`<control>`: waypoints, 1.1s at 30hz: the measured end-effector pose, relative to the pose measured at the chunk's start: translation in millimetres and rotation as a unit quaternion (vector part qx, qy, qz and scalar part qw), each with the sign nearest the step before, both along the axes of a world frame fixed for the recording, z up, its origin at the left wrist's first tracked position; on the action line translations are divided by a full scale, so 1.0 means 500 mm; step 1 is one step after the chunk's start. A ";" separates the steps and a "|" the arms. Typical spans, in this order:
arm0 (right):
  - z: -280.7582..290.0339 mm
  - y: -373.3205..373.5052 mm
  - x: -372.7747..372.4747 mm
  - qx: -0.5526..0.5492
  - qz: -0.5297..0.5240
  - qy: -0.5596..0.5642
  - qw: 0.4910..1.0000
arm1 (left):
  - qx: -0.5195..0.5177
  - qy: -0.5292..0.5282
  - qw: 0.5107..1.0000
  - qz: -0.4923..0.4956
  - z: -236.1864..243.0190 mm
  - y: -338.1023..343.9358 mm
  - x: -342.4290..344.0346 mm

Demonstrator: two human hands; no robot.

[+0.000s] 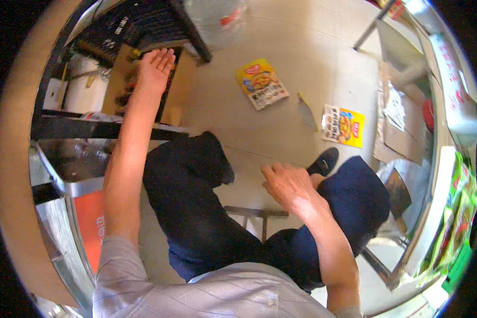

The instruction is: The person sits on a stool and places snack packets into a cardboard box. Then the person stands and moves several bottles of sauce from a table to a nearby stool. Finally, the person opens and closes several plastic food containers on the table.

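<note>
My left hand (156, 69) reaches forward on the left, over the edge of an open cardboard box (183, 98). Its palm faces up, with the fingers slightly bent and nothing in them. In front of my right knee, my right hand (289, 185) hovers back upward, its fingers loosely bent; no held thing shows, though the fingertips are partly hidden. Ahead on the floor lies a yellow and white food packet (262, 85). A similar packet (343, 126) lies further right, and between them is a thin, grey, blade-like piece (307, 112) with a yellow end.
On the left stands a dark shelf (85, 127) with a white bucket (86, 85) and a black crate (111, 34). A low stool or frame (257, 212) shows between my legs. At right are flattened cardboard (403, 122) and green packages (456, 212). A clear plastic bag (217, 21) lies at the far side.
</note>
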State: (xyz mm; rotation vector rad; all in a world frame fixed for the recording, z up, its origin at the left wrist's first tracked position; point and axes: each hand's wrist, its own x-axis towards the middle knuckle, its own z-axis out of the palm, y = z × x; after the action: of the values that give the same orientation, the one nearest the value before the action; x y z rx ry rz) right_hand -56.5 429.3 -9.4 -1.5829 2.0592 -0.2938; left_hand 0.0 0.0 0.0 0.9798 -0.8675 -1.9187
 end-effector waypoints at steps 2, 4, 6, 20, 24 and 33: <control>-0.008 -0.031 -0.008 -0.053 -0.044 0.019 0.997 | -0.013 0.005 0.996 -0.083 0.097 0.092 -0.034; 0.007 0.034 -0.056 -0.011 -0.087 0.051 0.995 | -0.004 0.048 0.988 -0.149 0.095 0.279 -0.050; -0.004 0.024 -0.085 0.017 -0.153 0.049 0.987 | -0.026 0.046 0.978 -0.203 0.106 0.365 -0.050; -0.274 0.042 -0.246 0.024 -0.405 0.102 0.908 | -0.037 -0.009 0.963 -0.265 0.080 0.434 -0.084; -0.292 0.046 -0.241 0.005 -0.432 0.086 0.898 | -0.055 -0.023 0.957 -0.285 0.078 0.429 -0.084; -0.169 0.025 -0.268 -0.128 -0.465 -0.118 0.868 | -0.084 -0.123 0.893 -0.424 0.040 0.474 -0.103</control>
State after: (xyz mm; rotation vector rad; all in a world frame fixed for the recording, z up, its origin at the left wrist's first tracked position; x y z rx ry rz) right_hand -190.4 441.9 -93.8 -0.4886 2.4927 -1.0730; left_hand -51.3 237.0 19.8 0.8043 -1.8010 -2.3810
